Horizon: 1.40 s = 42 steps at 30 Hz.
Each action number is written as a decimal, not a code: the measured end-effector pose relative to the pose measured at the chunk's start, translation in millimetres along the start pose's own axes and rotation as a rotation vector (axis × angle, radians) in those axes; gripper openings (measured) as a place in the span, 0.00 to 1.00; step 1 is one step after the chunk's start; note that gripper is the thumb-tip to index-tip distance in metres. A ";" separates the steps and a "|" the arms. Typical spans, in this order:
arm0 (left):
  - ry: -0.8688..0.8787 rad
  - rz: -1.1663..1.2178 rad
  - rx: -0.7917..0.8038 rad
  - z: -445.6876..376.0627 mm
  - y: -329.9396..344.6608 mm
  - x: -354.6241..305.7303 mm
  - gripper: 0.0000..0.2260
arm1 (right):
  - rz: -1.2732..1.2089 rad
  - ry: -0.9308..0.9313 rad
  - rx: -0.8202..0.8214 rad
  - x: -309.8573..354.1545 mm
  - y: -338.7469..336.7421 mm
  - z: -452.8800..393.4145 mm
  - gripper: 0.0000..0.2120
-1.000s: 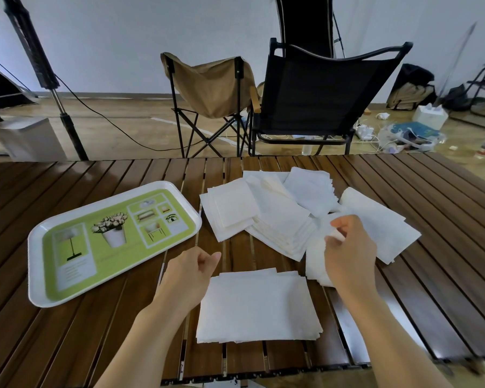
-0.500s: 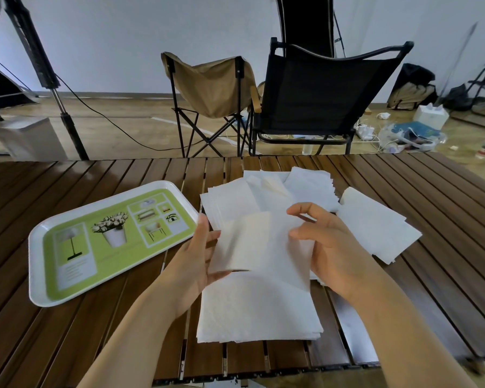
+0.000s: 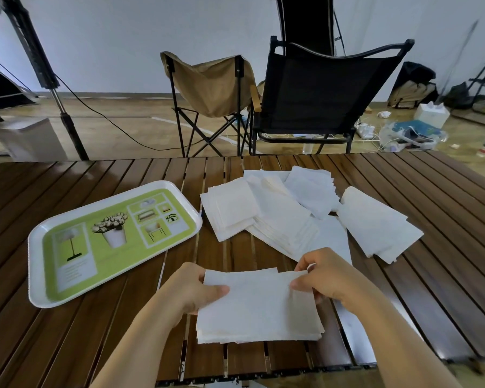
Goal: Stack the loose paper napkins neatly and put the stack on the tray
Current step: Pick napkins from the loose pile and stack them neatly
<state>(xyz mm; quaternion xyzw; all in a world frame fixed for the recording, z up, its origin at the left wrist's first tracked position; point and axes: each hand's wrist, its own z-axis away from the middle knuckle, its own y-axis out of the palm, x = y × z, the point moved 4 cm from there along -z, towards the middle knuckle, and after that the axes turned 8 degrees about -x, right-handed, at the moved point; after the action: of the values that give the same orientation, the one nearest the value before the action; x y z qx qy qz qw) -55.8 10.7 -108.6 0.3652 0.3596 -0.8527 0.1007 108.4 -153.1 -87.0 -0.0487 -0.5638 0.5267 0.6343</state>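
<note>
A neat stack of white napkins (image 3: 259, 317) lies on the wooden table near its front edge. My left hand (image 3: 196, 289) pinches the top napkin at its left edge, thumb on top. My right hand (image 3: 324, 278) pinches the same napkin at its far right corner. Beyond them, loose napkins (image 3: 280, 219) lie scattered in overlapping heaps, with another heap (image 3: 375, 228) to the right. The white tray (image 3: 37, 287) with a green printed picture sits at the left of the table, with nothing on it.
The slatted brown table (image 3: 95, 331) ends just below the stack. Behind the table stand a tan folding chair (image 3: 210, 85) and a black chair (image 3: 319, 93). A light stand (image 3: 53, 88) rises at the far left. Clutter lies on the floor at the right.
My right hand picked a napkin from the loose heap and brought it toward me. Both hands now hold it down on top of the near stack.
</note>
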 end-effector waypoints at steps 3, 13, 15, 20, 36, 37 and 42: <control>-0.041 -0.053 0.010 -0.6 0.5 2.3 0.12 | 0.108 -0.003 -0.026 -0.7 4.8 -0.9 0.08; -0.103 -0.325 -0.107 -3.3 -4.4 9.2 0.17 | 0.178 0.029 -0.169 -12.2 9.4 -11.9 0.07; -0.110 -0.373 -0.121 -1.7 -7.0 9.8 0.16 | 0.177 0.032 -0.271 -14.1 3.5 -13.3 0.04; -0.008 -0.428 -0.350 5.0 -18.6 -1.7 0.16 | 0.166 0.065 -0.520 -25.4 -14.9 -14.3 0.15; 0.271 -0.175 -0.400 16.6 -13.3 -29.5 0.10 | 0.011 0.038 -0.670 -12.7 -29.2 -9.3 0.05; 0.270 -0.155 -0.383 16.8 -12.2 -30.0 0.10 | -0.076 -0.004 -0.690 -7.5 -32.6 -7.4 0.04; 0.169 0.155 -0.251 15.3 -6.6 -33.3 0.16 | -0.357 -0.199 -0.675 17.5 -44.4 2.2 0.04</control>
<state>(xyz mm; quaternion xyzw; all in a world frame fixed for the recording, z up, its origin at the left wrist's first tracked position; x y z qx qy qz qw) -43.4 1.9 -74.6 0.4466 0.4414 -0.7571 0.1804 130.6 -161.2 -45.5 -0.1043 -0.7636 0.1955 0.6065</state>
